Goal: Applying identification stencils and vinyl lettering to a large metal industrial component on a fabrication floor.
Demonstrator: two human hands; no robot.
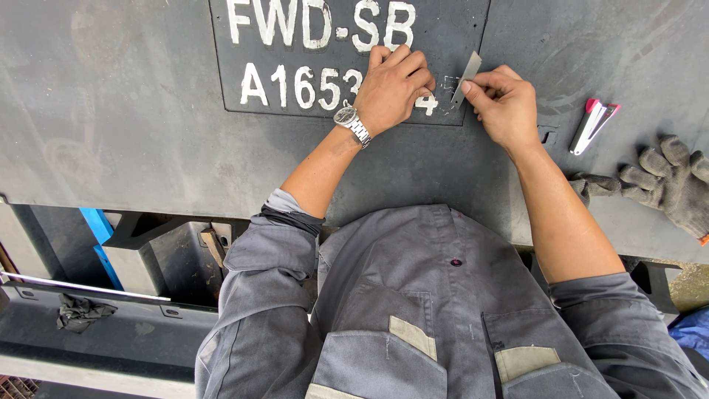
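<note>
Grey metal strip (467,77), thin and flat, upper centre-right of frame, standing tilted with lower tip against the dark painted plate (281,74). Pinched near its lower end between thumb and fingertips (473,90) of the right hand (506,107), fingers closed on it. Just left, left hand (391,89) curled into a loose fist, knuckles pressed on the plate beside the strip, nothing visibly held; steel wristwatch (353,123) on that wrist. Farther right on the grey metal surface (133,125), a pink-and-white cutter (591,125) and worn grey gloves (657,181), well apart from both hands.
</note>
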